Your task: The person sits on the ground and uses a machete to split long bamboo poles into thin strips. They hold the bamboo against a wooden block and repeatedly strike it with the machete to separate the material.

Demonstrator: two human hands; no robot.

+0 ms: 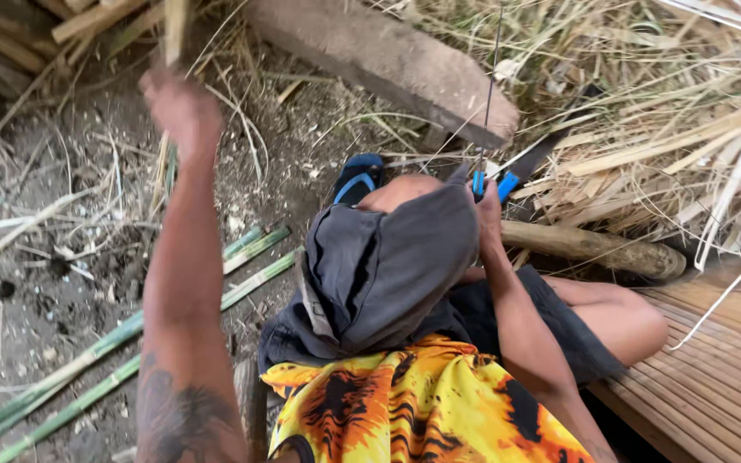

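Gripping a bamboo strip (175, 30), the left hand (183, 107) is raised over the dirt ground (53, 283). The right hand (488, 206) closes around a blue-handled knife (516, 167) beside the knee (405, 193).

1. One view only, from a camera on the person's head, looking steeply down over chest and lap.
2. It sits close: the yellow shirt (422, 403) and both forearms fill the lower frame.
3. It faces forward toward the dirt ground (62, 283) on the left and a pile of dry straw (645, 103) at upper right.
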